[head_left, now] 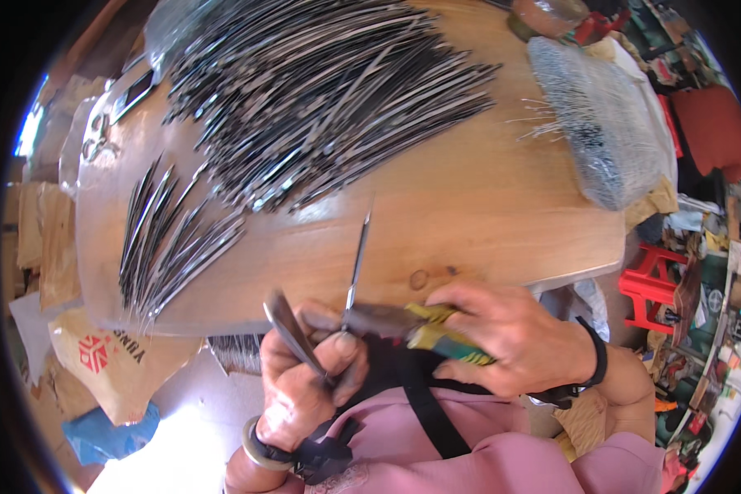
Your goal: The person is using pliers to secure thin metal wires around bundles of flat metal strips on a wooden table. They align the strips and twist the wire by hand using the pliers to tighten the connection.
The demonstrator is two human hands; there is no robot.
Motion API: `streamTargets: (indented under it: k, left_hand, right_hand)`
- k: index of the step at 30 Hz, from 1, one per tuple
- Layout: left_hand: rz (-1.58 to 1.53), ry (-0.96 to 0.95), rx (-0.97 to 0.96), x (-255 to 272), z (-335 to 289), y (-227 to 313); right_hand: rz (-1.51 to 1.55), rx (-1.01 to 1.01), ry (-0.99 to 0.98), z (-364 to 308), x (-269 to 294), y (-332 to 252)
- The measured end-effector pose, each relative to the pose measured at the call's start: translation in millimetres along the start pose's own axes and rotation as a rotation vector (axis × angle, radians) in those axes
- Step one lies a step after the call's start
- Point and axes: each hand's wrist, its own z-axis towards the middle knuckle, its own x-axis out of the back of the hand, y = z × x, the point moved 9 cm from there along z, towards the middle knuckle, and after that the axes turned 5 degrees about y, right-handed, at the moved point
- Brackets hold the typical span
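Observation:
My left hand is closed, thumb and fingers pinching the lower end of a thin, pointed metal rod that stands up over the table edge. A flat, curved metal strip, perhaps a blade, also sticks out of this hand, slightly blurred. My right hand grips pliers with yellow and green handles. Their dark jaws meet the rod just above my left fingertips; whether they are clamped on it is hard to make out. On the table at left lies a small fan of similar thin rods.
A large pile of dark thin strips covers the far middle of the wooden table. A plastic-wrapped bundle of wires lies at the right. Scissors rest at far left. A red stool stands beyond the right edge; a printed sack lies below left.

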Motion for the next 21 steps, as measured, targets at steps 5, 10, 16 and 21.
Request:
streamTargets:
  k: [5,10,16,21]
  left_hand:
    - [-0.057,0.020,0.076,3.7,-3.6,-6.7]
    - [-0.029,0.050,0.047,7.2,-7.7,-9.7]
    - [0.016,0.052,0.004,3.8,-7.2,-8.3]
    - [0.060,0.123,-0.038,7.6,-11.2,-6.7]
  right_hand:
    - [0.174,-0.080,0.073,-3.5,0.6,11.0]
    - [0.131,-0.078,0.007,-3.6,-2.8,0.8]
    - [0.107,-0.107,0.024,-13.2,-1.7,7.6]
    - [0.035,-0.072,-0.018,-11.5,-3.4,0.9]
